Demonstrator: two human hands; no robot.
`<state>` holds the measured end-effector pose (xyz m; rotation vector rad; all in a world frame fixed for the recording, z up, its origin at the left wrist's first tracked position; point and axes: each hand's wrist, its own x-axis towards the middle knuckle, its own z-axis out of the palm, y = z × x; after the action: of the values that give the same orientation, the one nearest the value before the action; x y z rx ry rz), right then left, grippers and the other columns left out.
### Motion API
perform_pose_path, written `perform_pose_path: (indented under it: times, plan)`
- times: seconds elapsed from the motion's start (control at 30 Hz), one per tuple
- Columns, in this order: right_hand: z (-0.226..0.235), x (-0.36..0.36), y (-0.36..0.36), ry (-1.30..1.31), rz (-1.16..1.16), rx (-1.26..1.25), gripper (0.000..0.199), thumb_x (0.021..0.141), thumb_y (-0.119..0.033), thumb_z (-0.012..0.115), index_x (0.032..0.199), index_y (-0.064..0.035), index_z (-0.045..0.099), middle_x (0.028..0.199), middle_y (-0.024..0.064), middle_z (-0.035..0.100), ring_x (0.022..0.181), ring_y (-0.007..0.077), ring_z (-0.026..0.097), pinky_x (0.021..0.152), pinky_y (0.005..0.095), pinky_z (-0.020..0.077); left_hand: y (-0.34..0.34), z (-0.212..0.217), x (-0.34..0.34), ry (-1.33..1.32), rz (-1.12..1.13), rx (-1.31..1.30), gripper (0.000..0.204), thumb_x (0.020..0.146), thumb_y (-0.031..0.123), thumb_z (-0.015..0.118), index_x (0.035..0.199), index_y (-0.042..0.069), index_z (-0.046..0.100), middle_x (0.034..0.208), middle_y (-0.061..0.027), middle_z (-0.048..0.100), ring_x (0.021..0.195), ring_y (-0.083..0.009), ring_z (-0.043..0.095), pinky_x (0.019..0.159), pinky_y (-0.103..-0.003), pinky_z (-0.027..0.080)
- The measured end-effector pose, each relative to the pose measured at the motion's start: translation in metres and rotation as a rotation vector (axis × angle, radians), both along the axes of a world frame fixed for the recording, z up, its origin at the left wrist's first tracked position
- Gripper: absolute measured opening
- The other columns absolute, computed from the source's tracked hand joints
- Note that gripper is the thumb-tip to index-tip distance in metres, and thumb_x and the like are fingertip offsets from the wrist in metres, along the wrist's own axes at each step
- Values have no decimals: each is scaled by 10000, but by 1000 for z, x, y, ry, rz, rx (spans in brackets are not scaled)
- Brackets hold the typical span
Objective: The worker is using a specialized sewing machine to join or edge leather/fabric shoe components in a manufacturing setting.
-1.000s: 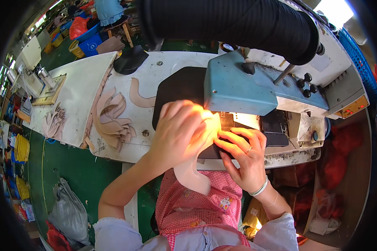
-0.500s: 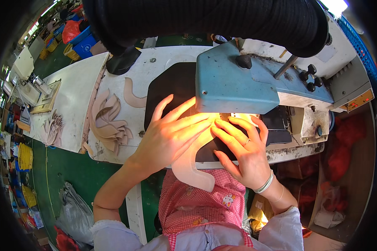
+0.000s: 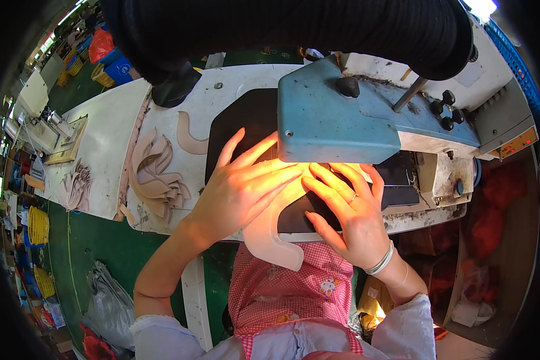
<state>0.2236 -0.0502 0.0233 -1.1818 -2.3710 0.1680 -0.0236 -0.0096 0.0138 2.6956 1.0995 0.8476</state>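
Observation:
A blue sewing machine (image 3: 336, 120) stands on a white table (image 3: 108, 150), its lamp lighting the work area. A curved beige leather piece (image 3: 270, 234) lies on the black mat (image 3: 240, 120) under the machine head and hangs over the table's front edge. My left hand (image 3: 240, 186) lies flat on the piece, fingers spread toward the needle. My right hand (image 3: 348, 210) presses it from the right, fingers apart, with a ring and bracelets on it. The needle itself is hidden under the machine head.
A stack of similar curved beige pieces (image 3: 156, 174) lies left of the mat, and one more (image 3: 189, 135) behind it. A black hose (image 3: 294, 30) crosses overhead. A second table with a machine (image 3: 42, 120) is far left. Yellow baskets (image 3: 36, 225) and bags sit on the green floor.
My left hand has opened from a curled grip to flat, spread fingers on the piece. Both hands have eased slightly toward the machine head, and the view has shifted closer.

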Motion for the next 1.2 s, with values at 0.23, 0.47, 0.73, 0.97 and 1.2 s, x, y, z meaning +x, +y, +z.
perform_pose_path:
  times: [0.23,0.47,0.73,0.97,1.2]
  plan:
    - [0,1,0,20,-10,-26,513,888,-279,764,1351,-77,671,1440,115,632,1339,328,532,1197,590,224,1,2,3,-9,3,-29,290,996,159,667,1269,125,760,1131,-50,780,1182,-278,667,1253,-546,246]
    - [-10,16,-8,466,226,-56,140,840,-28,768,975,-56,794,1036,99,796,917,313,735,882,396,554,2,2,4,-18,30,-17,286,996,133,652,1263,105,753,1161,-66,770,1186,-281,665,1250,-553,242]
    - [-52,40,-45,387,-62,-659,307,951,-261,766,1087,14,744,985,186,764,947,319,751,882,353,566,1,4,10,-32,78,-2,237,993,145,664,1204,85,755,1147,-78,751,1143,-284,672,1244,-566,245]
    - [-57,44,-49,672,-6,-1092,179,1005,-173,737,1015,5,748,862,43,740,858,85,739,705,243,544,0,0,9,9,109,15,256,1004,192,660,1213,68,740,1167,-96,737,1154,-279,664,1247,-590,215]
    - [-19,64,-51,830,-141,-873,197,1048,-152,673,1052,33,740,783,21,700,633,67,669,560,220,507,-9,0,13,54,157,18,353,1005,257,661,1293,57,700,1223,-108,718,1253,-298,618,1257,-619,156]
